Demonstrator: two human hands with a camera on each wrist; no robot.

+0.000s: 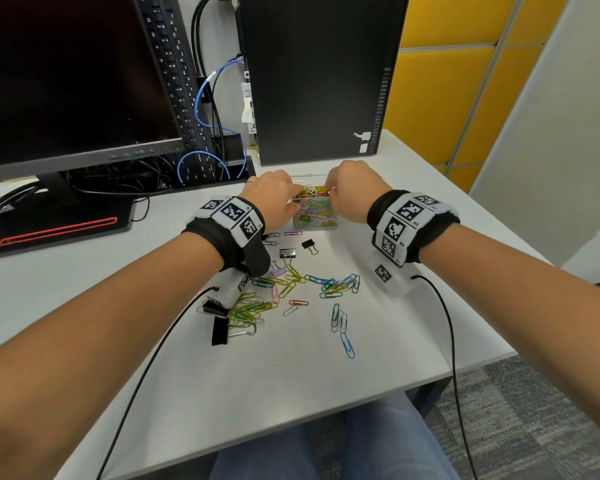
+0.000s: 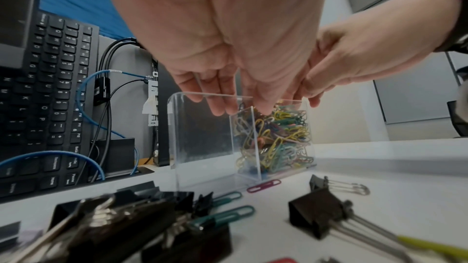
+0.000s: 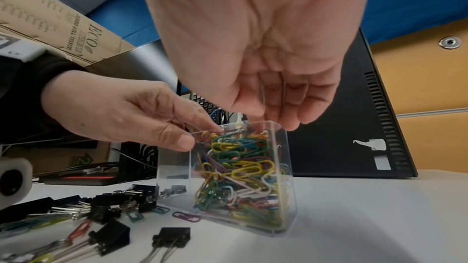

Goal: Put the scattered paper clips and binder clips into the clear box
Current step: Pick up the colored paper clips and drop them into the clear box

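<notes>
The clear box [image 1: 314, 221] stands mid-table with two compartments: the left one [image 2: 202, 137] is bare, the right one is packed with coloured paper clips [image 2: 278, 143]. My left hand [image 2: 240, 107] hangs over the rim, its thumb [image 3: 182, 143] against the divider wall. My right hand [image 3: 278, 115] hovers over the full compartment with loosely curled fingers that hold nothing I can see. Several loose paper clips [image 1: 284, 285] and black binder clips [image 1: 308, 244] lie nearer me. From the head view, both hands' fingertips are hidden.
A dark monitor [image 1: 66, 81], an upright keyboard [image 1: 177, 81], blue and black cables [image 1: 205, 157] and a black computer tower [image 1: 319, 77] stand just behind the box. The table edge [image 1: 482, 362] runs at front right. Wrist cables trail over the table.
</notes>
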